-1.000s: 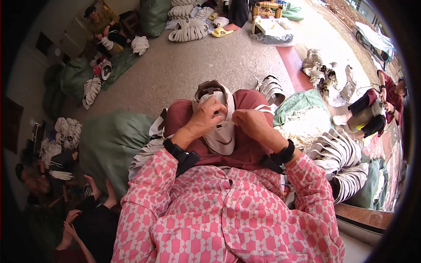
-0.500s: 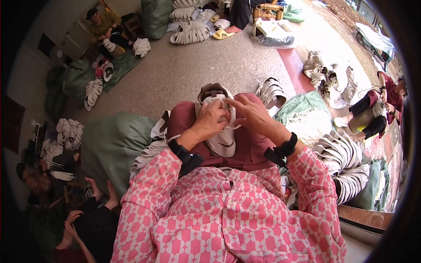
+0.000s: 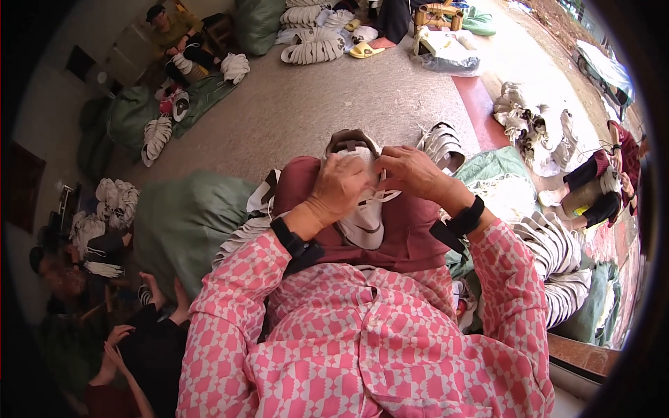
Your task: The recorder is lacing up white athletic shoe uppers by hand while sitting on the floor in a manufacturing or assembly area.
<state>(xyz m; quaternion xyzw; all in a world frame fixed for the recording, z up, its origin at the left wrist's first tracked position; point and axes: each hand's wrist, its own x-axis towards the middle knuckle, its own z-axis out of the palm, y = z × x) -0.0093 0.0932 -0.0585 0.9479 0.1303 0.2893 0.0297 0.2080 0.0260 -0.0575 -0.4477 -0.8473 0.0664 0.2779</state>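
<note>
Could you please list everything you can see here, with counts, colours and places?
Shoe upper: one, off-white and brown, on the lap, beneath the hands
Lace: at least one, white, beside the right hand
Lace pile: one, cream, right of the lap
Stacked uppers: many, off-white, both sides and across the floor
Sacks: several, green, left, right and top
Slipper: at least one, yellow, floor at top
Stool: one, tan, top
Covered vehicle: one, pale cover, upper right
Other people: at least four, mixed clothing, around the edges
Trousers: one pair, dark red, lap
Shirt: one, pink and white, lower middle
Wristbands: two, black, wrists
Left hand, right hand: one each, bare, over the upper
</note>
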